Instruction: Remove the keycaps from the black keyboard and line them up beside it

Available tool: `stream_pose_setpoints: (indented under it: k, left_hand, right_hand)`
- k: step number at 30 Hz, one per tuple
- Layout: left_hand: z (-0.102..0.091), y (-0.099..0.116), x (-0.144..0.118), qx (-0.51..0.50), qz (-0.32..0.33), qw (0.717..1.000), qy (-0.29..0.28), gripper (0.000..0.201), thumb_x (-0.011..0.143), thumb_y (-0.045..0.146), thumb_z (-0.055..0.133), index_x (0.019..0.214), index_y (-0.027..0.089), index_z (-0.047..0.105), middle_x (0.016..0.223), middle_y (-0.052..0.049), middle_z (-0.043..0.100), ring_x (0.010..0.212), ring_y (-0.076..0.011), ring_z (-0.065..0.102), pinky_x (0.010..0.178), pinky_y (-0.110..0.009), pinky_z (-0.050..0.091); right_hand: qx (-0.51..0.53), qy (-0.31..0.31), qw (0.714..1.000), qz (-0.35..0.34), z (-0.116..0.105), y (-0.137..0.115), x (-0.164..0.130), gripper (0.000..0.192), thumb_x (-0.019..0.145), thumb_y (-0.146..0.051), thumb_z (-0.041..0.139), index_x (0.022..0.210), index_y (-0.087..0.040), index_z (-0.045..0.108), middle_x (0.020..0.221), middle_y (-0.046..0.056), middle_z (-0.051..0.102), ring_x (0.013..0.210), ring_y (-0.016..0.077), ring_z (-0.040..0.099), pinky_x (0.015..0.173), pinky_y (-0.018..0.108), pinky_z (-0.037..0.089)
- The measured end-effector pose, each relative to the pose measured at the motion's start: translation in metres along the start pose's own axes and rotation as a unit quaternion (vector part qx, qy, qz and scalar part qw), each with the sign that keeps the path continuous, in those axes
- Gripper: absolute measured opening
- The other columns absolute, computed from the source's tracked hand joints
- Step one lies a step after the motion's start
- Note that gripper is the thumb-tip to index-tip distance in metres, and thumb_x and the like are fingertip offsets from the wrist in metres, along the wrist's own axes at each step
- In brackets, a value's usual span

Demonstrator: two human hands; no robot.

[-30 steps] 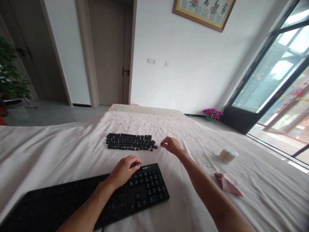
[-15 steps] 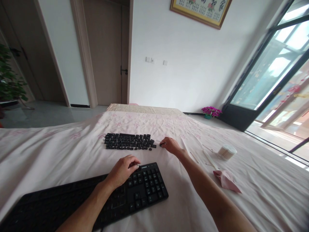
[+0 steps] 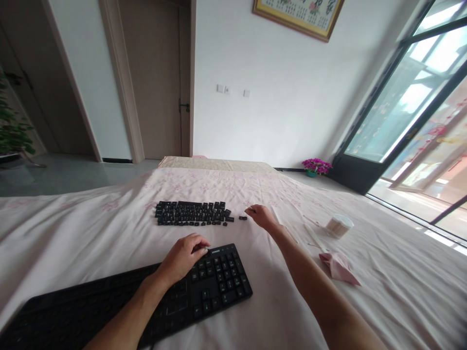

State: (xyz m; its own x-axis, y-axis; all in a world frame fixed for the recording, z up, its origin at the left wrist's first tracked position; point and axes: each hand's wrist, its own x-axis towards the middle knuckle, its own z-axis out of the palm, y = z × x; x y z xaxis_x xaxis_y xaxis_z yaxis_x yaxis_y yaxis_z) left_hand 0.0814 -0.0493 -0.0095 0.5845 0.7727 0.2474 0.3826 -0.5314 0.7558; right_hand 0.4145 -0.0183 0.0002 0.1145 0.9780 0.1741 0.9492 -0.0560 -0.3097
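The black keyboard [image 3: 215, 287] lies at a slant on the cloth. Its number pad still carries keys, while the section to the left looks stripped of them. My left hand [image 3: 185, 256] grips its upper edge, fingers curled and thumb pressed in. Beyond it, loose black keycaps [image 3: 191, 214] are laid out in rows. A small group of keycaps [image 3: 242, 218] rests just right of those rows. My right hand [image 3: 260, 215] hovers beside that group, fingertips pinched; a thin dark thing may be between them, too small to name.
A clear tub of cotton swabs [image 3: 339, 226] stands at the right, with loose swabs [image 3: 311, 221] near it. A folded pink cloth [image 3: 340, 268] lies closer. The pale tablecloth [image 3: 277, 301] is wrinkled. Purple flowers [image 3: 316, 166] stand by the wall.
My right hand has drawn slightly up and away from a keycap, which now lies on the cloth. My left hand keeps its place on the keyboard. The view has shifted a little.
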Motion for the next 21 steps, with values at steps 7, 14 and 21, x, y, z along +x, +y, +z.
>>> stream_pose_setpoints:
  k: [7,14,21]
  left_hand:
    - [0.001,-0.002,0.000,0.000,0.006,1.000,-0.003,0.016,0.080,0.022,0.053,0.089,0.021,0.067,0.090,-0.003,0.066,0.082,-0.0170,0.061,0.077,-0.027,0.048]
    - [0.001,-0.001,-0.001,0.002,0.009,1.000,-0.002,0.016,0.081,0.020,0.053,0.089,0.021,0.067,0.090,-0.002,0.066,0.082,-0.0164,0.061,0.077,-0.026,0.048]
    - [0.001,-0.002,-0.002,0.009,0.014,1.000,0.000,0.015,0.081,0.020,0.054,0.089,0.021,0.067,0.090,-0.002,0.065,0.082,-0.0162,0.061,0.077,-0.026,0.047]
  right_hand:
    - [0.010,0.012,1.000,0.018,0.008,0.010,-0.010,0.024,0.083,-0.033,0.057,0.100,-0.027,0.072,0.100,0.001,0.071,0.090,0.0200,0.064,0.077,0.025,0.045]
    - [0.016,0.022,0.999,0.020,0.017,0.013,-0.009,0.021,0.083,-0.032,0.058,0.095,-0.027,0.074,0.103,0.002,0.068,0.092,0.0191,0.062,0.079,0.024,0.043]
    - [0.025,0.029,0.999,0.010,0.020,0.015,-0.010,0.021,0.081,-0.031,0.059,0.096,-0.028,0.073,0.103,0.002,0.067,0.091,0.0182,0.061,0.082,0.024,0.043]
